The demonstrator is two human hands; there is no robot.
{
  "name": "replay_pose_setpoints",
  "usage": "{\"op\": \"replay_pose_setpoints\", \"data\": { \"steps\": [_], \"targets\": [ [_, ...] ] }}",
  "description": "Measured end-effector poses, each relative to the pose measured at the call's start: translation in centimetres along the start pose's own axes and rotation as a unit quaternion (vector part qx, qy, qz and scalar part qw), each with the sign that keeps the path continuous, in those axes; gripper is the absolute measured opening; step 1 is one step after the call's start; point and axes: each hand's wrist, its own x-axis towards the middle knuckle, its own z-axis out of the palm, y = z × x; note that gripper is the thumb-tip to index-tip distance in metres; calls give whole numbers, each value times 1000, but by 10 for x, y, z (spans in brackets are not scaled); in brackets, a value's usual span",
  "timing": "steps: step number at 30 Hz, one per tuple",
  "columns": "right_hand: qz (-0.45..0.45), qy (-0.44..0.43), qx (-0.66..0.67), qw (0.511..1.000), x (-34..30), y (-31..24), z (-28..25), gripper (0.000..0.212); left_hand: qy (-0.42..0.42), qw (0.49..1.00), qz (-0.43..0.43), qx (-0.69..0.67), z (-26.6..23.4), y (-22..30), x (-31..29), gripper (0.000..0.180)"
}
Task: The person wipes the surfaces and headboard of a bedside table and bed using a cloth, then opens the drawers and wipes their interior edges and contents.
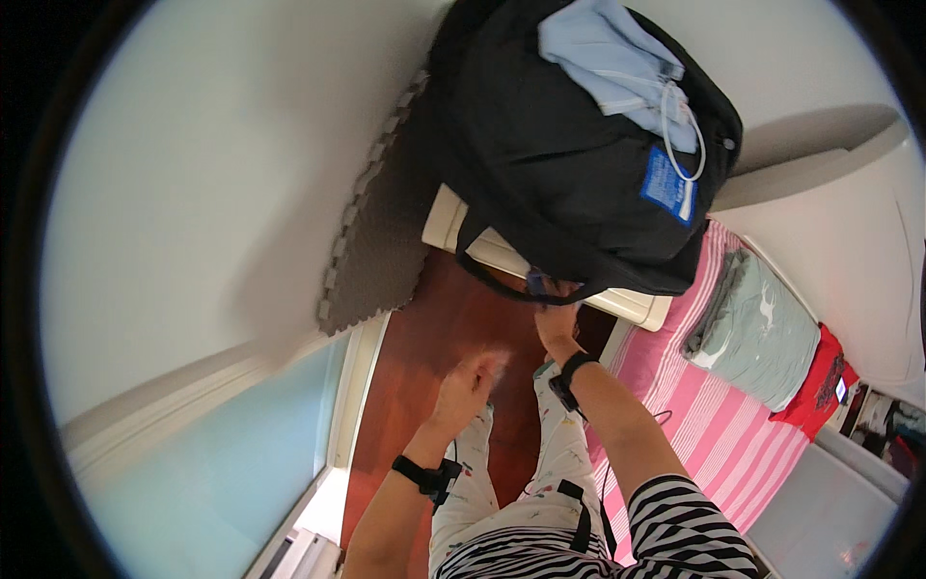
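Observation:
A large black cloth bag [588,203] with a looped black handle rests on a cream-white furniture top [632,307]. Light blue cloth [612,58] with a white drawstring lies over the bag's upper part. My right hand [557,323] reaches to the bag's near edge, and the handle partly covers its fingers. Beside those fingers shows a small dark blue thing [536,282], too little seen to name. My left hand [470,386] hovers over the floor, nearer to me and left of the bag; motion smears its fingers.
Grey foam matting [376,232] with a toothed edge stands at the left, above a pale blue door panel [217,463]. To the right, a pink striped bed [714,415] bears a folded grey-green quilt [762,323] and a red cloth [820,386]. The floor [395,386] is reddish wood.

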Motion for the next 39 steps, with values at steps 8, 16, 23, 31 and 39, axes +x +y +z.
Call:
{"op": "replay_pose_setpoints", "data": {
  "steps": [8,16,23,31,39],
  "targets": [
    [-167,-49,-54,983,46,-85,70,43,36,999,-23,-19,-15,-32,-32,25],
    [-213,-125,-27,969,34,12,46,50,1,999,-27,-24,1,-22,-14,26],
    [-159,-147,-152,964,-8,106,-39,41,45,999,8,-8,-9,-6,9,26],
    [42,-106,-157,981,-15,144,-73,52,43,994,-13,-101,8,9,38,28],
    [-12,-382,131,915,-63,-57,24,37,54,992,-17,-112,-18,-4,10,27]
  ]
}}
